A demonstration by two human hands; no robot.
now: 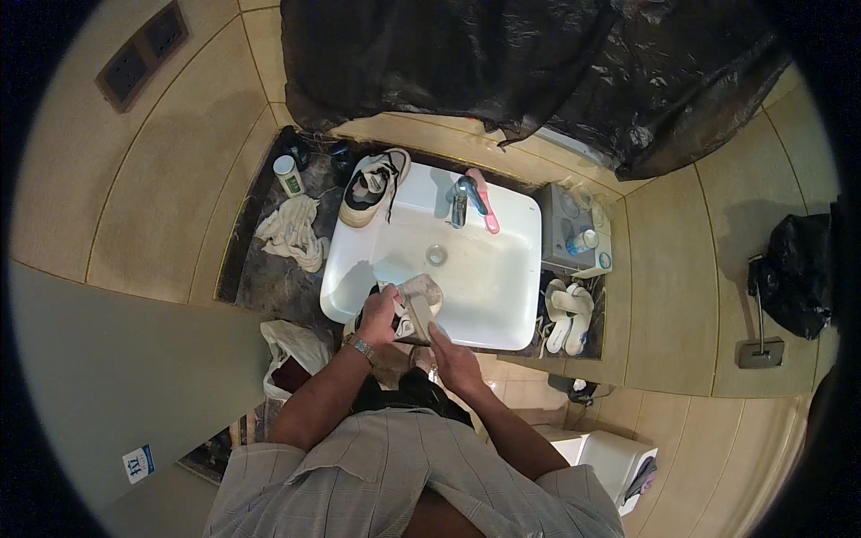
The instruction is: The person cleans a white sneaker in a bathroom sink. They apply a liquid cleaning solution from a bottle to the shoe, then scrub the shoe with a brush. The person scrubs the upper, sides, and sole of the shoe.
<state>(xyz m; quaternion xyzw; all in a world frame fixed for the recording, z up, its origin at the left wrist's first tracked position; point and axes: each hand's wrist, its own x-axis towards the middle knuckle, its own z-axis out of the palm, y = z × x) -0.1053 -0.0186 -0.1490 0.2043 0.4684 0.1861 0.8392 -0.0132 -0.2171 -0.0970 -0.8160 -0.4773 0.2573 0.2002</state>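
Observation:
Over the near edge of the white sink, my left hand is closed around a sneaker with pale and black parts. My right hand grips a pale, flat, oblong piece and holds it against the shoe's side; its exact kind is unclear. Part of the sneaker is hidden behind my left hand. A second sneaker, pale with a black lining and laces, rests on the sink's back left corner.
Behind the basin stands a faucet, with a pink-handled brush beside it. A crumpled white cloth and a white bottle occupy the dark left counter. White slippers and a grey box sit right. A plastic bag hangs low left.

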